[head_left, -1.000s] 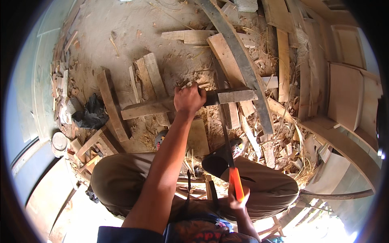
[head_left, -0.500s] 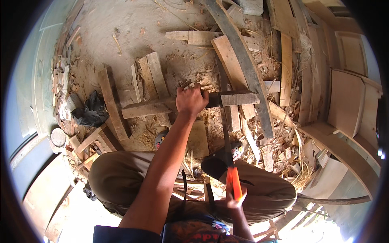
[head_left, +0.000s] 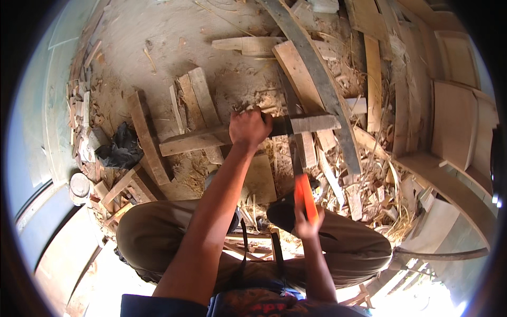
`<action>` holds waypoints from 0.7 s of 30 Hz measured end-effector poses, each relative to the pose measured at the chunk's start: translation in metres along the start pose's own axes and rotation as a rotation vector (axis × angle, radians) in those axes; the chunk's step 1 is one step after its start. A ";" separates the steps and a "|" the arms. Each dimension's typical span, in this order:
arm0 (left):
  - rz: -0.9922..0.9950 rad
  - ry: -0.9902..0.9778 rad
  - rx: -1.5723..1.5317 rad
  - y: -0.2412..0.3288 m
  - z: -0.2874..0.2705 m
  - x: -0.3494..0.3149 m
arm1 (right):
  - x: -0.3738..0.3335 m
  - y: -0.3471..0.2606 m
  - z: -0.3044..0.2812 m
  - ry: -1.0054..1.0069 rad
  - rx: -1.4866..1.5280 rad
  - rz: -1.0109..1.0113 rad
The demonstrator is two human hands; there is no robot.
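A wooden board [head_left: 198, 141] lies crosswise in front of me, over other pieces of timber. My left hand [head_left: 250, 128] is closed over it near its middle, fingers wrapped past the far edge. In my right hand [head_left: 308, 223] is a handsaw [head_left: 305, 194], held by its orange handle. The narrow dark blade runs away from me and meets the board just right of my left hand, where a dark line crosses the wood. Right of that line is the board's short end [head_left: 317, 123].
A long dark curved plank [head_left: 317, 68] runs from the far side past the board's right end. Shorter offcuts [head_left: 203, 95] lie beyond my left hand. Wood shavings [head_left: 391, 206] and scraps cover the ground at right. A black plastic bag [head_left: 121, 148] lies at left.
My right hand has pushed the handsaw forward, away from me, so its handle is nearer the board. My left hand keeps its place on the wood.
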State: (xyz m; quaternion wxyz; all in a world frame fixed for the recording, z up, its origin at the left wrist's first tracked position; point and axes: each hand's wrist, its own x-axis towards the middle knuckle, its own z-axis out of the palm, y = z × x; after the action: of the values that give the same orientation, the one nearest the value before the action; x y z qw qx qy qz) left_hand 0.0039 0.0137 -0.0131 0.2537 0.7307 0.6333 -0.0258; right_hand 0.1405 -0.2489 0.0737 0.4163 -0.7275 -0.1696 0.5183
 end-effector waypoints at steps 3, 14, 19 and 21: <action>-0.016 -0.040 0.013 0.007 0.001 0.001 | 0.051 0.005 0.036 -0.038 -0.237 -0.284; 0.009 0.012 -0.024 -0.002 0.002 0.000 | 0.043 -0.060 0.054 0.073 -0.119 -0.122; -0.006 0.013 -0.027 -0.003 -0.003 -0.002 | -0.037 -0.020 -0.003 0.019 -0.309 -0.291; -0.021 0.028 -0.048 -0.001 -0.001 -0.003 | -0.074 -0.017 -0.038 -0.028 -0.203 -0.239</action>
State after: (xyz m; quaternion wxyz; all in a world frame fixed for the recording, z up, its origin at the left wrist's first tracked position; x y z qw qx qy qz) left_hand 0.0022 0.0116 -0.0119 0.2619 0.7181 0.6448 -0.0030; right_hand 0.1476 -0.3047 0.1368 0.3971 -0.7332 -0.3121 0.4554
